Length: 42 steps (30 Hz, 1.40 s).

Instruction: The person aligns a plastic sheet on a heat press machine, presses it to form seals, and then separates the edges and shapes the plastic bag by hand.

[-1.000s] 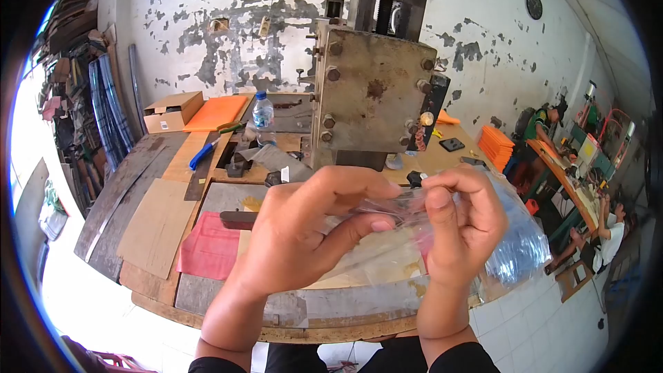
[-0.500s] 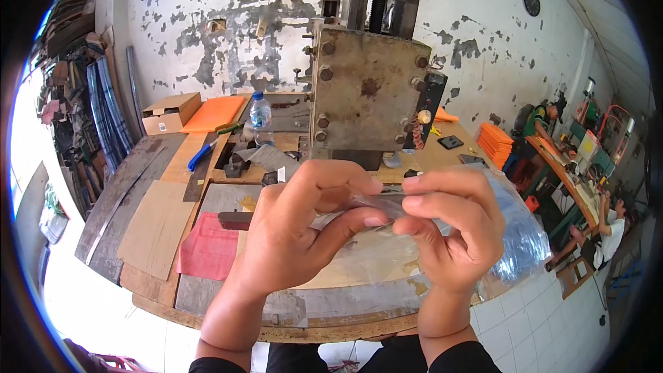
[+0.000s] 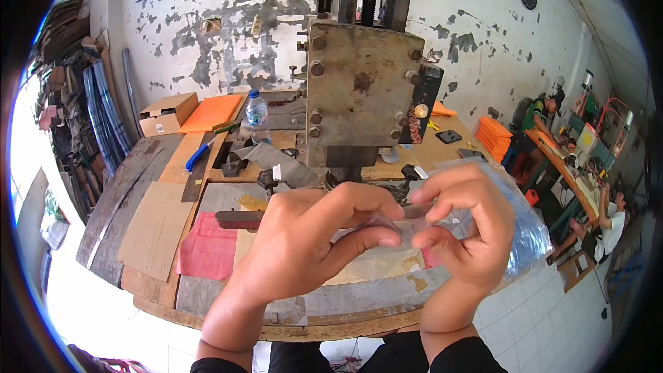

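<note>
A clear plastic sheet (image 3: 376, 262) hangs between my hands above the front of the press table. My left hand (image 3: 311, 242) pinches one part of it between thumb and fingers. Close beside it, my right hand (image 3: 469, 221) has its fingers curled on the same plastic, thumb and fingertips near each other. Part of the plastic is hidden behind the fingers. Behind the hands stands a heavy metal press (image 3: 362, 83). A red sheet (image 3: 207, 245) lies left of my left hand, beside a dark bar (image 3: 238, 220).
A stack of clear plastic (image 3: 528, 238) lies on the table's right side. Further back are a water bottle (image 3: 256, 110), a blue-handled tool (image 3: 199, 155), a cardboard box (image 3: 168, 114), orange sheets (image 3: 210, 114) and a phone (image 3: 448, 136). Two people work at a bench (image 3: 563, 169) on the right.
Both hands have lowered slightly, and the right fingers have shifted a little right and curled. The plastic between them has bunched. The view has moved slightly.
</note>
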Motion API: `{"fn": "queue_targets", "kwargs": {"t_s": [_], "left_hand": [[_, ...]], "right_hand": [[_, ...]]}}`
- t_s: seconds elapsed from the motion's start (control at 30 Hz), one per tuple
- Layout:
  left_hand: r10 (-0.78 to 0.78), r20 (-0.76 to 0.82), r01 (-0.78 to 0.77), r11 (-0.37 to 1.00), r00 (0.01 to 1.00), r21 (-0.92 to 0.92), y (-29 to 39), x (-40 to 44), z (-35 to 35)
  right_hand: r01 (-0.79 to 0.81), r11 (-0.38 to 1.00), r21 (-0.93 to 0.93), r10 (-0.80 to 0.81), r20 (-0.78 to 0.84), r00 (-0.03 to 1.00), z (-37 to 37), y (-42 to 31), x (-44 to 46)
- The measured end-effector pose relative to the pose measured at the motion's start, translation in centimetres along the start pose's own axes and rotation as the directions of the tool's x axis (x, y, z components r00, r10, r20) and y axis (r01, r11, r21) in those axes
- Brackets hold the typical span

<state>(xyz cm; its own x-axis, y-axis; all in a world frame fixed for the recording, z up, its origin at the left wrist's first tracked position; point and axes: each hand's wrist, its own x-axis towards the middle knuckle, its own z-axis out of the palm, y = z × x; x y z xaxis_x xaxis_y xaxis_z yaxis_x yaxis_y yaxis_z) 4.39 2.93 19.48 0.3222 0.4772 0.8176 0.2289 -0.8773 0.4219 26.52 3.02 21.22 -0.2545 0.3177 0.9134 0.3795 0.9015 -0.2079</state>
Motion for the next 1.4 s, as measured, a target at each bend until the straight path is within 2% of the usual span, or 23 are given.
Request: {"fn": "queue_targets", "kwargs": {"t_s": [0.03, 0.17, 0.23, 0.37, 0.43, 0.53, 0.77, 0.87, 0.93, 1.07, 1.17, 1.23, 1.27, 1.33, 1.4], "left_hand": [[-0.013, 0.017, 0.012, 1.000, 1.000, 0.017, 0.0, -0.1, 0.1], [0.032, 0.056, -0.035, 0.998, 0.998, 0.060, 0.5, 0.0, -0.3], [0.118, 0.074, -0.129, 0.978, 0.990, 0.166, 0.6, 0.1, -0.8], [0.065, 0.062, -0.068, 0.997, 0.996, 0.036, 0.7, 0.1, -0.1], [0.030, 0.031, -0.030, 0.999, 0.999, 0.011, 0.8, 0.1, 0.0], [0.006, -0.002, -0.006, 1.000, 1.000, -0.022, 0.8, -0.1, -0.1], [0.015, -0.004, -0.015, 1.000, 1.000, -0.013, 0.7, 0.0, -0.5], [-0.007, 0.007, 0.007, 1.000, 1.000, 0.011, 0.6, -0.1, -0.6], [-0.007, 0.018, 0.007, 1.000, 1.000, 0.004, 0.5, -0.1, -0.6], [0.007, 0.022, -0.007, 1.000, 1.000, -0.005, 0.5, 0.0, -0.6], [0.004, 0.017, -0.004, 1.000, 1.000, -0.023, 0.5, 0.0, -0.6], [0.021, -0.036, -0.022, 0.999, 0.999, -0.027, 0.4, 0.1, -0.5], [0.018, -0.036, -0.019, 0.999, 0.999, -0.028, 0.4, 0.1, -0.7], [-0.085, -0.037, 0.082, 0.993, 0.996, -0.083, 0.5, 0.0, -1.1], [-0.097, -0.037, 0.094, 0.991, 0.995, -0.095, -0.1, -0.2, -0.9]], "right_hand": [[-0.038, 0.998, 0.054, 0.036, 0.038, 0.999, -0.1, 0.0, -0.1], [-0.081, 0.995, 0.063, 0.077, 0.059, 0.995, -0.7, -1.5, -0.2], [-0.018, 0.999, -0.042, 0.023, 0.125, 0.992, -1.2, -1.6, 0.0], [-0.071, 0.997, 0.040, 0.066, 0.123, 0.990, -1.4, -1.3, -0.4], [-0.141, 0.980, 0.140, 0.139, 0.029, 0.990, -0.7, -1.7, -0.3], [-0.160, 0.972, 0.169, 0.167, -0.030, 0.985, 0.1, -2.0, -0.2], [-0.199, 0.957, 0.213, 0.215, -0.051, 0.975, 0.5, -2.0, -0.3], [-0.268, 0.934, 0.237, 0.293, -0.077, 0.953, 1.0, -2.4, -0.5], [-0.308, 0.843, 0.440, 0.410, -0.157, 0.898, 1.5, -3.1, -0.2], [-0.285, 0.850, 0.444, 0.392, -0.169, 0.904, 1.6, -2.4, -0.5], [-0.258, 0.891, 0.373, 0.333, -0.150, 0.931, 1.2, -1.6, -0.8], [-0.148, 0.945, 0.292, 0.183, -0.094, 0.979, 0.8, -1.2, -0.9], [-0.151, 0.944, 0.292, 0.185, -0.092, 0.978, 0.5, -1.1, -0.7], [-0.204, 0.936, 0.287, 0.220, -0.023, 0.975, 0.0, -1.0, -0.4], [-0.201, 0.934, 0.295, 0.221, -0.033, 0.975, 0.2, -0.9, -0.3]]}}
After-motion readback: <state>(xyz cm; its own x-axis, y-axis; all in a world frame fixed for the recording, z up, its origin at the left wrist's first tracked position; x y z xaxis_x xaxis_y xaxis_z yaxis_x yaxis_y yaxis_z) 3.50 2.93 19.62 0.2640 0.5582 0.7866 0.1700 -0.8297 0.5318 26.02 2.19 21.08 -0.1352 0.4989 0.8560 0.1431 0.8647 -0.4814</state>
